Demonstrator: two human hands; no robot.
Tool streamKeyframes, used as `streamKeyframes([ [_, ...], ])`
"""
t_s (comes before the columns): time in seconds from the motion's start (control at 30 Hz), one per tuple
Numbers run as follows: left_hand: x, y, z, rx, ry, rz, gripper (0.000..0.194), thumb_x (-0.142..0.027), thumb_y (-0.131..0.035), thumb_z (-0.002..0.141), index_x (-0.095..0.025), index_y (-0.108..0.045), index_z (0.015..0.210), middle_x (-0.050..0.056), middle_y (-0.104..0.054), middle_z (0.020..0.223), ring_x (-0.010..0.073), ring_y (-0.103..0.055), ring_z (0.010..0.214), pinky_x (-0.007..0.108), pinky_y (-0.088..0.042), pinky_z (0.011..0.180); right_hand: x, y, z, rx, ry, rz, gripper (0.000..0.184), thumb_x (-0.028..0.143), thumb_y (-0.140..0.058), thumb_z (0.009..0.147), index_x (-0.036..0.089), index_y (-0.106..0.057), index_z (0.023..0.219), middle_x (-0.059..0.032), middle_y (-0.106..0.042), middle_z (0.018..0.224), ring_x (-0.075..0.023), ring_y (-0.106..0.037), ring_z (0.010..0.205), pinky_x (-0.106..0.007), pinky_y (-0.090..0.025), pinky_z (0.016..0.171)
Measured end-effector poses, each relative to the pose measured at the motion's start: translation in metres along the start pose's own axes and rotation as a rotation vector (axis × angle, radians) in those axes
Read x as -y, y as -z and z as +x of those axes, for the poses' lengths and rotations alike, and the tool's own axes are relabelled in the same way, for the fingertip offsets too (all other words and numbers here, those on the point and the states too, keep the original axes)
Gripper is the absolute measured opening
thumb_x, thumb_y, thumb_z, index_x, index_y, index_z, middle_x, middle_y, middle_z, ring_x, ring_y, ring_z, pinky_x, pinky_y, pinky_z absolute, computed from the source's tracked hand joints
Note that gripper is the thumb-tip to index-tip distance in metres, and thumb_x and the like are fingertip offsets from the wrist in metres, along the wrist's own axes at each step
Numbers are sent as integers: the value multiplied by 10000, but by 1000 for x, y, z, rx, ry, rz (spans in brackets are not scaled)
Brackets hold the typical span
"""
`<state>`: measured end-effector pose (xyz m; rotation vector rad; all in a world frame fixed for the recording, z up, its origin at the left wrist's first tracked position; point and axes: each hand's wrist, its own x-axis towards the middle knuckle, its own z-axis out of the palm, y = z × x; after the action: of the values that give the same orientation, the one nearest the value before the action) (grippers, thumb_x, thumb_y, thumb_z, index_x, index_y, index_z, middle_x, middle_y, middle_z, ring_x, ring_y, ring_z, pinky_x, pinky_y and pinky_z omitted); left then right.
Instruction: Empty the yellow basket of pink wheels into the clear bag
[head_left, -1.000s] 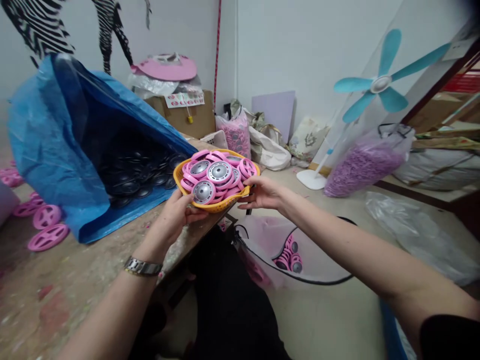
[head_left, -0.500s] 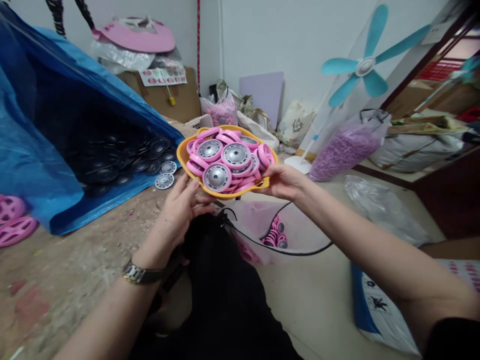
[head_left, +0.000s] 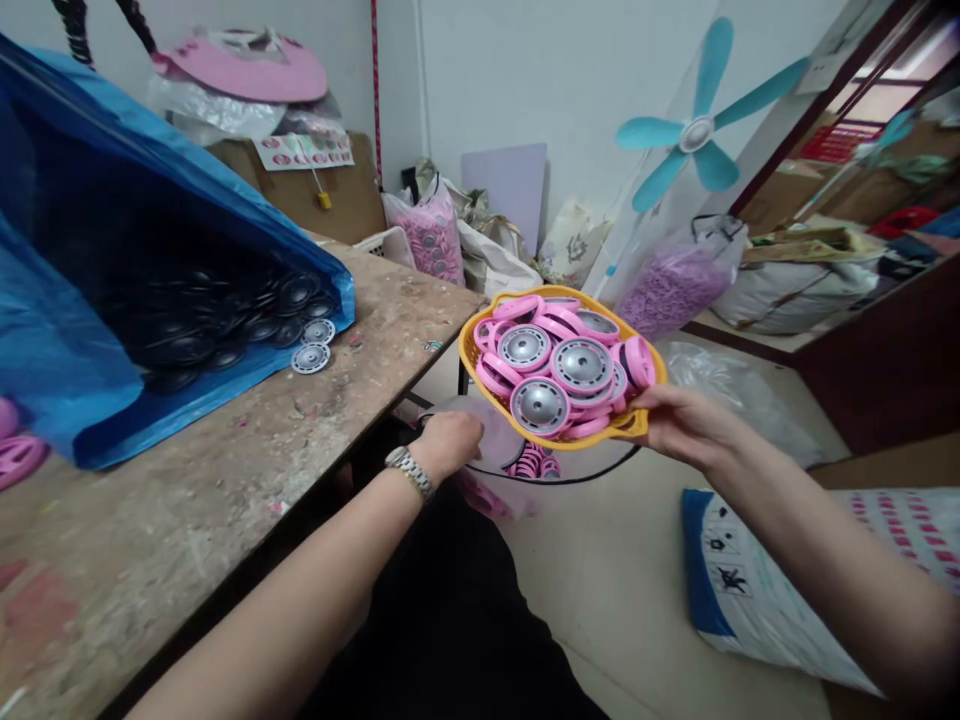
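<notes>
1. R hand (head_left: 686,425): fingers closed on the handle end of the yellow basket (head_left: 551,443), thumb up near the rim. Load seems to be on this hand alone, hence prob. the firm end grip.
2. Basket: held in the air, off the table edge, over the clear bag (head_left: 491,432); heaped w/ pink wheels (head_left: 581,365), grey hubs mostly showing. Roughly upright, which would keep the heap in.
3. L hand (head_left: 450,442): off the basket, fingers curled, at the bag's near-left rim. Poss. steadying it; view is poor, can't tell if it pinches the edge.
4. Bag: below the basket, mouth wide, more pink wheels (head_left: 529,462) inside.
5. Table (head_left: 300,440): blue sack (head_left: 67,420) on its side, mouth open, so dark discs (head_left: 187,345) lie within reach; two grey discs (head_left: 310,357) just by its lip.
</notes>
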<state>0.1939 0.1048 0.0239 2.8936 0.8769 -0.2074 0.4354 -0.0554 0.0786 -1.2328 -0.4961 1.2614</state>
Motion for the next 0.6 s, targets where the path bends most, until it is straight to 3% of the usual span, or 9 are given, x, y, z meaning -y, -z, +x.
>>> streamKeyframes([
  [0.1,-5,-11,10,92,32,25,475,-330,-946,529,-109,-754,903,239,-720,1005,411,-660,1014,494,-515,884,-20,21,-4,2,-27,-15,310,57,-563,574,220,-639,826,-17,-662,707,-214,-641,710,-485,-540,901],
  [0.17,-7,-18,9,104,49,29,584,-310,-968,470,-121,-747,977,241,-699,1103,427,-623,1082,520,-498,910,-34,32,-5,10,-57,-9,297,71,-572,579,220,-647,825,-20,-672,720,-214,-645,711,-473,-540,900],
  [0.23,-5,-24,6,71,84,28,528,-240,-898,613,-126,-717,1095,250,-651,1218,410,-584,1157,496,-491,928,-47,41,-7,7,-98,4,301,75,-588,579,221,-651,834,-23,-687,736,-211,-652,711,-452,-551,875],
  [0.33,2,-28,4,0,186,12,364,-168,-663,853,-72,-657,1204,301,-596,1269,398,-565,1193,479,-492,917,-66,51,-10,12,-150,12,325,72,-608,570,226,-642,854,-19,-696,733,-213,-663,703,-444,-566,828],
  [0.4,8,-30,7,-21,246,-25,307,-187,-590,911,-50,-657,1178,301,-615,1220,386,-584,1174,484,-490,918,-78,57,-12,22,-179,9,319,78,-611,569,227,-632,851,-17,-694,721,-220,-672,701,-453,-568,826],
  [0.47,13,-32,14,-14,268,-89,253,-233,-588,935,-82,-673,1120,218,-664,1153,322,-624,1123,478,-493,938,-90,63,-13,28,-214,4,325,89,-613,572,224,-636,867,-30,-709,753,-231,-689,729,-457,-565,850],
  [0.6,20,-36,29,-32,209,-284,238,-332,-613,946,-146,-669,1084,98,-676,1154,224,-642,1071,466,-499,983,-110,75,-12,29,-254,-2,403,94,-619,546,216,-647,929,-69,-740,870,-266,-715,817,-468,-553,895],
])
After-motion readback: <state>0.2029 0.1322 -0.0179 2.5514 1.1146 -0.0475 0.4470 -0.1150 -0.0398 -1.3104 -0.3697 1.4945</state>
